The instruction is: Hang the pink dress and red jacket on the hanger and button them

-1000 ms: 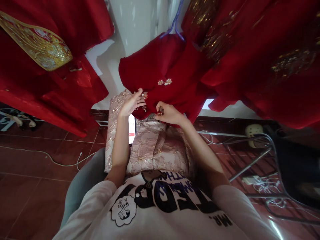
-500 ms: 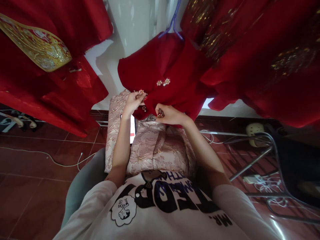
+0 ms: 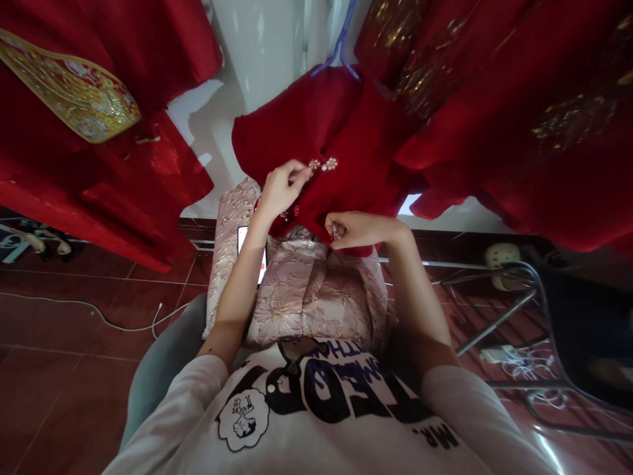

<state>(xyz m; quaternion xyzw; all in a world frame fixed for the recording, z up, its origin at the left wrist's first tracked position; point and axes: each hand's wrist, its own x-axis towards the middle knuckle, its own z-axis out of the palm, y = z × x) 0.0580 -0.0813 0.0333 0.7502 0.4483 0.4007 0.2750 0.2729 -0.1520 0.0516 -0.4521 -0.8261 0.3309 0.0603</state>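
Observation:
A red velvet garment (image 3: 368, 142) hangs in front of me on a purple hanger (image 3: 341, 49). On its front sits a jewelled flower clasp (image 3: 330, 163) with pearl-like beads. My left hand (image 3: 283, 190) is at the garment, thumb and fingers pinched just below the clasp's left flower; what lies between the fingertips is hidden. Lower and to the right, my right hand (image 3: 363, 227) is closed round a small jewelled ornament (image 3: 337, 233), partly covered by the fingers. Another small ornament (image 3: 284, 215) shows on the red cloth under my left wrist.
Pink brocade fabric (image 3: 301, 290) covers my lap, with a lit phone (image 3: 262, 267) by my left forearm. Red embroidered garments (image 3: 494, 99) hang on both sides. A metal-framed chair (image 3: 539, 316) and white cables (image 3: 531, 363) are at right.
My left hand has moved up and right from the cloth's left edge to the clasp; the flower ornament it held no longer shows. My right hand has shifted slightly right with its ornament.

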